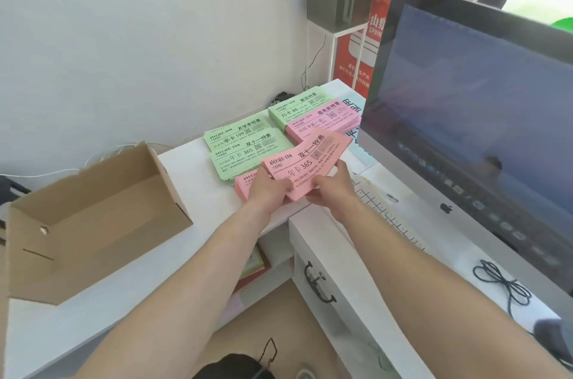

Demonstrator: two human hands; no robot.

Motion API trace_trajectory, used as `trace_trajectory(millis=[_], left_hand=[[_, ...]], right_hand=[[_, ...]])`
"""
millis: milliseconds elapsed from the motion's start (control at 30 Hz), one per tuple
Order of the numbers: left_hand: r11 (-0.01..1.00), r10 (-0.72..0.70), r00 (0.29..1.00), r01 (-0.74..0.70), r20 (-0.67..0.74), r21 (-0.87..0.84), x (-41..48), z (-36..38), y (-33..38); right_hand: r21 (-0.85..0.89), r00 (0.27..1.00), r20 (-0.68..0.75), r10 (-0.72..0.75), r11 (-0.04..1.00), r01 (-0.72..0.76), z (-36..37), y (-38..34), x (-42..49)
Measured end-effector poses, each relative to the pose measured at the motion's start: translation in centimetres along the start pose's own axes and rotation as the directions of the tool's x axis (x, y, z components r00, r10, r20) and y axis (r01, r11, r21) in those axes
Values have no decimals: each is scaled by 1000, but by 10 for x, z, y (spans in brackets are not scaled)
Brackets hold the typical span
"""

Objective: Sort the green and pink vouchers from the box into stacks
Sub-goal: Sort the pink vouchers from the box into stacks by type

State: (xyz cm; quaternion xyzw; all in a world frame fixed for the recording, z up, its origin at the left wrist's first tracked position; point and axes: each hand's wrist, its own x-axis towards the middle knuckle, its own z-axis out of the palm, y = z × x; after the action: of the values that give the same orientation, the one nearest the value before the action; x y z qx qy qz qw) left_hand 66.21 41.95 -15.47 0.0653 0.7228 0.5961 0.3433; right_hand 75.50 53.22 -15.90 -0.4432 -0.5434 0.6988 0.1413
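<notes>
Centrally, both hands hold one bundle of pink paper vouchers [310,158] just above the white tabletop [192,174]. The left hand [267,188] grips the bundle's near left end, with the thumb curled over the printed top face. The right hand [333,186] pinches the near right edge, its fingers curled underneath. The bundle is tilted, its far end rising toward the right.

Beneath the left hand lies a low stack of pink vouchers [243,182], partly hidden. Behind it sits a near green paper voucher stack [248,158], and touching that from behind is a far green stack [235,134]. Further back to the right are a third green stack [294,107] and, overlapping its near edge, a second pink stack [322,121].

An open brown cardboard box [93,217] stands well to the left on the tabletop. A silver computer monitor [465,137] and a white keyboard [387,211] occupy the right side.
</notes>
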Motion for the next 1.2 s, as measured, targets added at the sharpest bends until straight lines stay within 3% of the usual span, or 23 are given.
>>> trace_trajectory(millis=[267,467,567,800,967,1200], left_hand=[[996,-86,996,86,5,25,72,24,45],[953,-120,983,75,141,293,139,41,50],[933,-139,970,60,202,356,187,52,26],[878,-175,953,37,248,477,176,74,56],[871,-168,951,19,261,492,171,90,53],[879,-135,950,-17,283,477,164,92,53]], right_hand=[[125,990,-28,138,983,-133,-4,-24,65],[165,946,-179,271,956,-242,-11,-30,99],[169,924,-247,292,952,-256,-13,-31,109],[217,847,-452,278,956,-198,-24,-22,130],[369,858,-395,327,912,-179,-27,-16,119],[307,862,-391,322,929,-207,-40,-5,126]])
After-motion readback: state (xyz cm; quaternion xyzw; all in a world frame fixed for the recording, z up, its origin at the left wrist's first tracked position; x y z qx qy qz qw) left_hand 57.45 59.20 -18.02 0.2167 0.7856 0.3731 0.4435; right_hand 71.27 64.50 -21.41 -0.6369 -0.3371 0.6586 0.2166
